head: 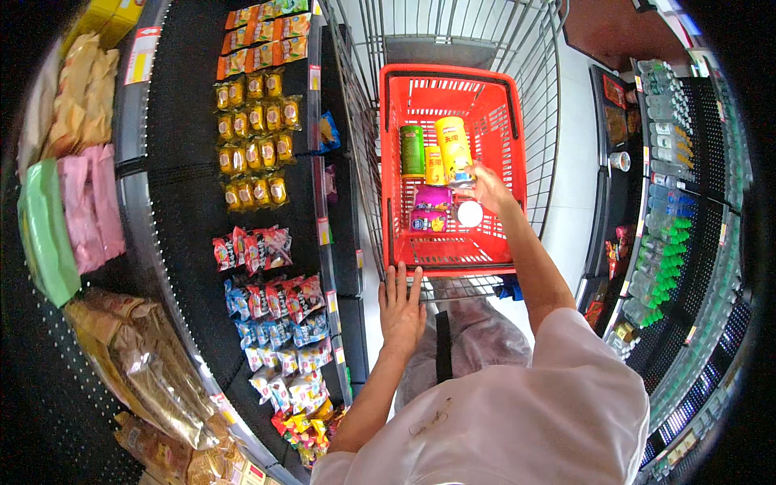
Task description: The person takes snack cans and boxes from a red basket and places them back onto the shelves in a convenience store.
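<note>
A red plastic shopping basket (448, 257) sits in a wire shopping cart (542, 139). My right hand (485, 187) holds the lower end of a tall yellow canister (452, 142) over the basket. Beside it in the basket are a shorter yellow canister (434, 165) and a green canister (413, 150). Two purple packages (429, 220) lie below them, with a round white-topped container (470, 214) to their right. My left hand (401, 308) rests with fingers spread at the basket's near rim and holds nothing.
At the left, a black shelf (188, 242) bears orange packets (264, 39), small yellow wrapped cakes (254, 142) and red and blue snack bags (276, 306). Large bags (91, 206) stand farther left. Bottles (661, 254) line the right shelf. A white cup (619, 160) stands near the cart.
</note>
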Motion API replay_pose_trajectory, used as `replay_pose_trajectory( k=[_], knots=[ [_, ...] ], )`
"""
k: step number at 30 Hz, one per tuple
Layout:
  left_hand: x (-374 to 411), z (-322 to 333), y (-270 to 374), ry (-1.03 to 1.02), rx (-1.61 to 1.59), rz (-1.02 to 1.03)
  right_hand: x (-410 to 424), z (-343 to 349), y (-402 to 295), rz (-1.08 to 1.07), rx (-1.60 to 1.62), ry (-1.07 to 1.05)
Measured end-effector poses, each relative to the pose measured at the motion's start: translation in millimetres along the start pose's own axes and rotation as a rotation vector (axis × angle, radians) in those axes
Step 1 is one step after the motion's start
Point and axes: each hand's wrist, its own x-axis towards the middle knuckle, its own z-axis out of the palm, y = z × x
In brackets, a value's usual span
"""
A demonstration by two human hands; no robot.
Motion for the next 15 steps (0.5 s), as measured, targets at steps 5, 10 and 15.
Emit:
replay_pose_trajectory(
  k=[5,10,15],
  knots=[
    [-1,3,-3,0.008,-0.028,0.009,-69,68,-26,-0.072,0.100,-0.286],
    [6,-27,-8,0.343,-0.656,0.038,-122,130,-28,-0.086,0.049,-0.404],
    [-16,-98,11,0.433,-1.223,-0.012,-163,180,8,-0.111,-0.109,-0.604]
  ],
)
